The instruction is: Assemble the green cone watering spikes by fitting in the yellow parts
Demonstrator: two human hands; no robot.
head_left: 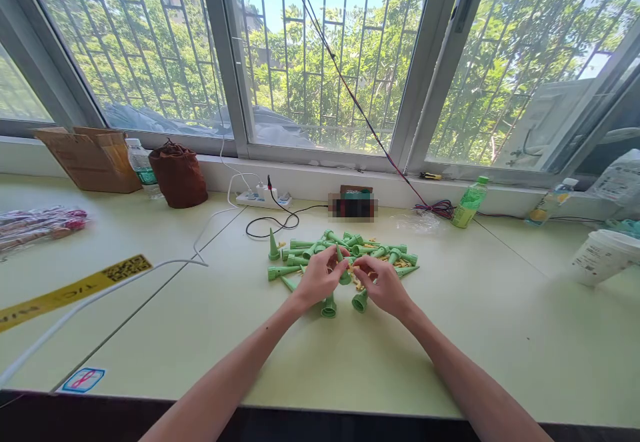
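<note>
My left hand is closed around a green plastic watering spike, its narrow tip up and its wider end down. Just to the right, my right hand pinches a small yellow piece close to the spike's side; whether the two touch I cannot tell. Behind and around both hands lies a loose pile of green spikes mixed with small yellow pieces. One spike stands upright at the pile's left. Two more, with round open ends facing me, lie below my hands.
At the back are a power strip, a blurred dark device, a green-capped bottle and a brown bag. A white cable and yellow tape lie left. On the right stands a white cup.
</note>
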